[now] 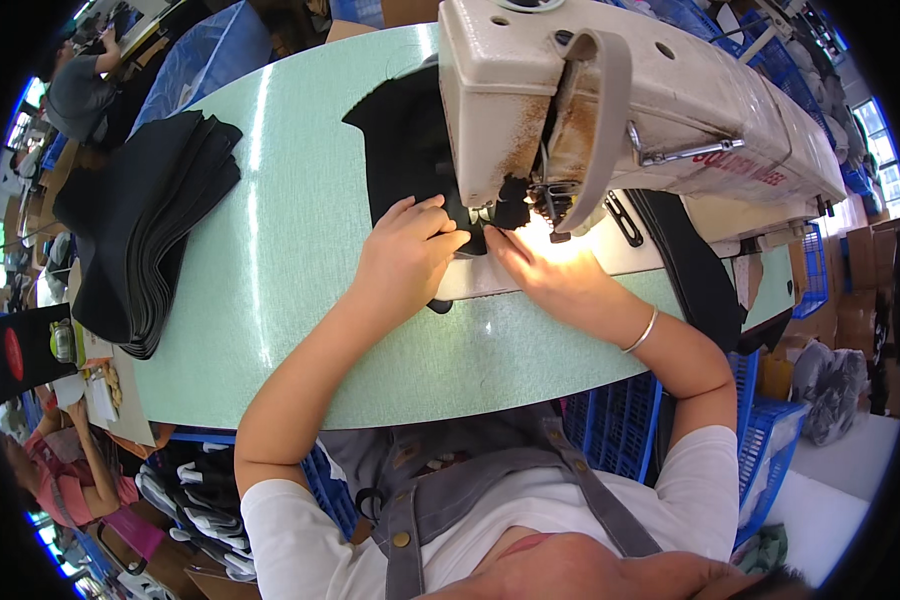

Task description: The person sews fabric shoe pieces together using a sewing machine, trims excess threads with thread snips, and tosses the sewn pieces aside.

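Note:
A black fabric piece [400, 140] lies under the head of the cream sewing machine [500, 110], its edge at the presser foot [482, 213]. My left hand [410, 250] is closed on the near part of this fabric, fingers bent and pressed together just left of the foot. To the right of the foot, my right hand [560, 285] rests low by the needle area, its visible fingers stretched toward the fabric edge. Bright lamp light washes out part of those fingers. The needle tip itself is hard to make out.
A thick stack of black cut pieces [140, 230] sits on the left of the pale green table [310, 330]. Another black strip [685, 260] hangs over the table on the right. Blue plastic crates [615, 425] stand below. A co-worker [80, 90] is at the far left.

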`<state>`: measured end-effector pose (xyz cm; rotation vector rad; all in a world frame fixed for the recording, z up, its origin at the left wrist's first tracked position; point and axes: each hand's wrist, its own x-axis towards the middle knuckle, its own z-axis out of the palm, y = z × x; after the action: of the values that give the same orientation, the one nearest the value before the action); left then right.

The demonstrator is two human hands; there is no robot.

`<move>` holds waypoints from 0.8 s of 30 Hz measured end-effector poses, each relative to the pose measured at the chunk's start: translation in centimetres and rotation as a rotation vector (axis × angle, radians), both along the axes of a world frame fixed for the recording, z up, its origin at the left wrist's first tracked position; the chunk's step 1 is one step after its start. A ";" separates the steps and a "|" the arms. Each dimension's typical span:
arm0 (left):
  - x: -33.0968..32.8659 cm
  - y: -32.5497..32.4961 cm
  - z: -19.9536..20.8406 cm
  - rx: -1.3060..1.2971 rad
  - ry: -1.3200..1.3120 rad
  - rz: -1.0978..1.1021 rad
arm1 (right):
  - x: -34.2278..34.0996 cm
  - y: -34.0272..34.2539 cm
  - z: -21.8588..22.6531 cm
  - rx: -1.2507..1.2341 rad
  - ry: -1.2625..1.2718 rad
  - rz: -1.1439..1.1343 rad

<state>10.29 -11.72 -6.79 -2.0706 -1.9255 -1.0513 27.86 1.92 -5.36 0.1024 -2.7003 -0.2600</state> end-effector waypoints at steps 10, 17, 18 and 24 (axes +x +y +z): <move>0.7 -0.8 0.8 -0.112 0.079 -0.017 | 0.8 6.4 0.9 -0.363 0.140 -0.008; 0.3 -0.9 1.1 -0.154 0.002 -0.023 | 0.5 4.1 2.0 -0.056 0.038 0.204; 0.3 -0.8 1.2 -0.154 0.000 -0.026 | 0.6 4.0 1.9 -0.003 0.033 0.204; -0.1 -1.0 1.2 -0.189 -0.025 -0.031 | 1.2 2.5 1.3 -0.021 -0.061 0.152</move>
<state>10.23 -12.68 -5.59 -2.1996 -2.0854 -0.9377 29.02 4.39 -4.10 0.3121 -2.7375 -0.1847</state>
